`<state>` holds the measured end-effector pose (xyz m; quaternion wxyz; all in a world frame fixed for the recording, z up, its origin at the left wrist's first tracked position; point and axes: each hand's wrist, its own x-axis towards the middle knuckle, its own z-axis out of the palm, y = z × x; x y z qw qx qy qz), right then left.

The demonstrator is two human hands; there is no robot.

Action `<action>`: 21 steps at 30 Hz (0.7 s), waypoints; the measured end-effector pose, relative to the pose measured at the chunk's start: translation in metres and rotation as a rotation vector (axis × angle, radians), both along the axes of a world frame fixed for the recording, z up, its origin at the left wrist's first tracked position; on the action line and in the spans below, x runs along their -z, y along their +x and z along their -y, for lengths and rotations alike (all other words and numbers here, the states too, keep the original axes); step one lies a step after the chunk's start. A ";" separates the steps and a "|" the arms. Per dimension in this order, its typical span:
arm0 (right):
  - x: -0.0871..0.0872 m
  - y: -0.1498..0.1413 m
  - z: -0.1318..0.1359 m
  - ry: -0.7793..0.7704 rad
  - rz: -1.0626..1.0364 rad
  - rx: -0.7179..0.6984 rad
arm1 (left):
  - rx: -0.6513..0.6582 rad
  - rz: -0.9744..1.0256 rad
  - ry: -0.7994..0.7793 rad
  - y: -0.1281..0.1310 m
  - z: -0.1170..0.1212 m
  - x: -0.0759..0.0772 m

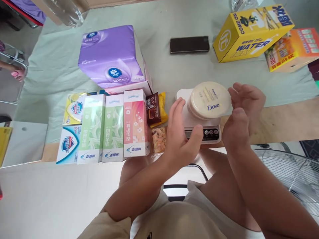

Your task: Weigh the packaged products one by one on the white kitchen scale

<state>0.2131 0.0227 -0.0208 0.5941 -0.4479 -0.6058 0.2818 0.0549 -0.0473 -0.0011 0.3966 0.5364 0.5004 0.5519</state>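
A round cream-coloured Dove jar sits on a white kitchen scale, whose black button panel faces me. My left hand is open beside the scale's left side, hiding part of the panel, its fingers stretched out and apart from the jar. To the right of the jar, my right hand is open, with its fingers loosely curved and nothing between them. Its fingertips come close to the jar's edge; whether they touch it I cannot tell.
Left of the scale stand toothpaste boxes, soap boxes, a cocoa snack packet, a wrapped cracker and a purple tissue pack. Farther off are a phone, a yellow box and an orange pack.
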 end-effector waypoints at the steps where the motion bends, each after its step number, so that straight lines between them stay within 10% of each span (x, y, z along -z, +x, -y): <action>1: 0.001 0.000 0.000 0.006 0.004 -0.015 | 0.003 0.015 -0.018 -0.001 0.000 0.000; 21: 0.001 0.006 -0.013 -0.021 -0.073 -0.004 | 0.048 0.054 -0.097 -0.009 -0.012 0.004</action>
